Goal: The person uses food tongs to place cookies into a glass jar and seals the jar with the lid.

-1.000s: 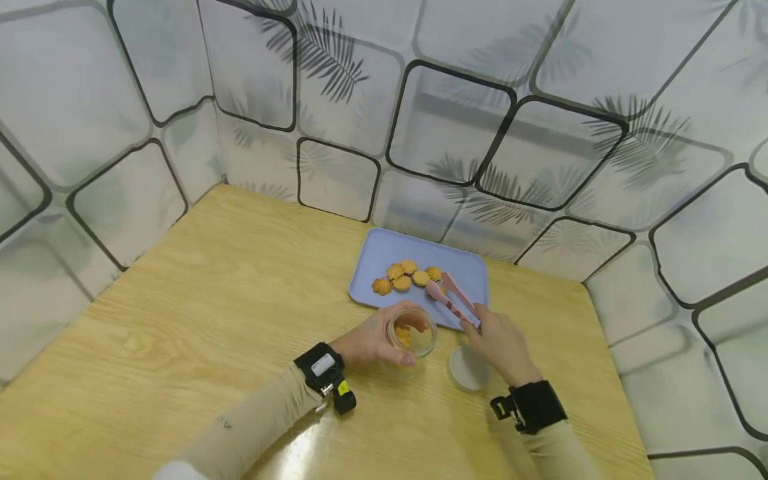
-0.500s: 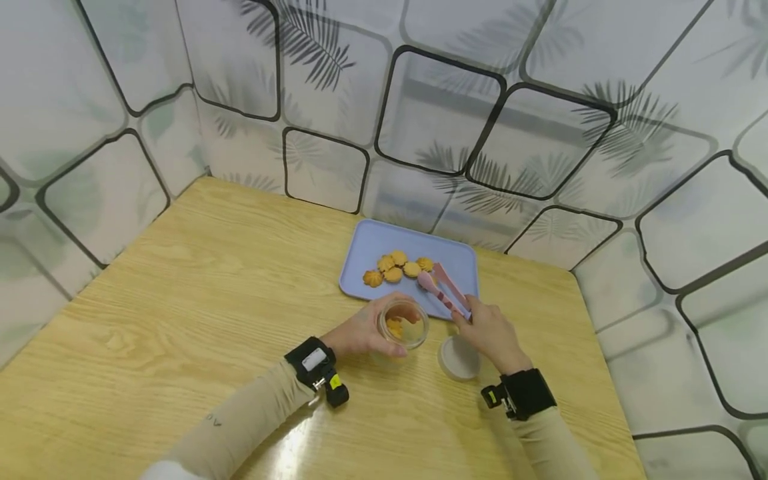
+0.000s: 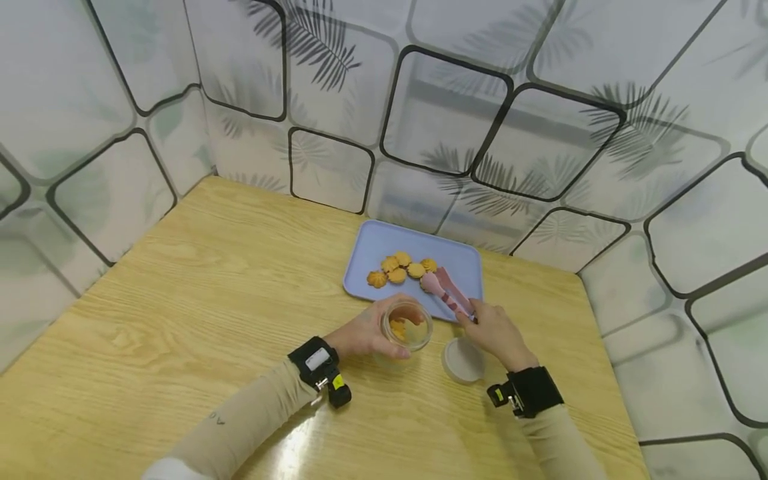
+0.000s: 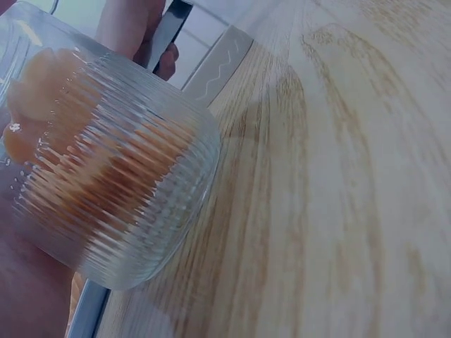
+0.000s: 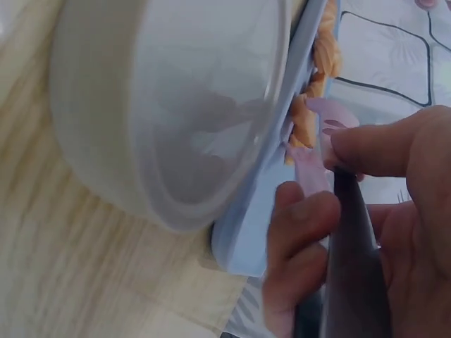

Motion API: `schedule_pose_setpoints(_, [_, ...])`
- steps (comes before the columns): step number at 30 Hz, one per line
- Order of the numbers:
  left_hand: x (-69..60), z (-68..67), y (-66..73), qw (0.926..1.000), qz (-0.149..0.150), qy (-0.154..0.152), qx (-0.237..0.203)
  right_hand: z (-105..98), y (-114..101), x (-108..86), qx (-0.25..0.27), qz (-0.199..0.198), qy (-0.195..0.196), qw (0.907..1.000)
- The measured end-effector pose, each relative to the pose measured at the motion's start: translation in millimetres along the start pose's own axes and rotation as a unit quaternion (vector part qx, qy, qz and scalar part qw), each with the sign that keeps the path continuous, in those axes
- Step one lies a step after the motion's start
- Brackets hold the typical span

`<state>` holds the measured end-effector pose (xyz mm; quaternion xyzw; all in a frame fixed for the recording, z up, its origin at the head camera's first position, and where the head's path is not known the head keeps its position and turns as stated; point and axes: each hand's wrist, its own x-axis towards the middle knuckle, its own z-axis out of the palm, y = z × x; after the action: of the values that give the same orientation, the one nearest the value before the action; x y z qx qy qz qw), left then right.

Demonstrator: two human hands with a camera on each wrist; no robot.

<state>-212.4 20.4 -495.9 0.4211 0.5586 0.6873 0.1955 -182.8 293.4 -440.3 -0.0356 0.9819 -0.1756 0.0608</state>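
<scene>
My left hand [image 3: 373,331] grips a ribbed glass jar [image 4: 134,169], tilted in the left wrist view, with several orange-brown cookies inside. Between the thumb and fingers of my right hand [image 3: 499,335] is a pair of tongs with pink heads [image 3: 443,288] and dark handles [image 5: 356,260]. The tong heads are around a cookie at the right end of a cluster of cookies [image 3: 398,269] on the blue tray [image 3: 459,257]. That cookie is mostly hidden by the tongs in the head view. In the right wrist view the pink tips touch a cookie [image 5: 303,123].
A round whitish lid [image 3: 463,361] lies on the wooden table [image 3: 240,267] beside the jar, just below my right hand. The tray stands close to the patterned curtain wall [image 3: 336,170] at the back.
The tongs' two heads have come closer together about the cookie at the cluster's right end. My left hand still holds the jar. The whole head view has shifted slightly.
</scene>
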Motion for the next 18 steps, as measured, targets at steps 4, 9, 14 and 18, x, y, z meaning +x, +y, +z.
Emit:
schedule_pose_setpoints(4, [-0.8, -1.4, 0.5, 1.0000, 0.003, 0.001, 0.000, 4, -3, 2.2, -0.003, -0.014, 0.011, 0.9998])
schedule_pose_setpoints(9, [-2.2, -3.0, 1.3, 1.0000, 0.000, 0.001, -0.003, 8, -8, 2.1, -0.021, -0.042, 0.045, 0.9979])
schedule_pose_setpoints(14, [-1.2, -2.7, 1.4, 0.9999, -0.002, -0.001, 0.011, 7, -10, -6.6, -0.002, -0.060, 0.080, 0.9950])
schedule_pose_setpoints(18, [-0.2, -1.7, -0.8, 0.9999, -0.003, -0.005, 0.015, 4, -13, -22.3, 0.021, -0.093, 0.118, 0.9885])
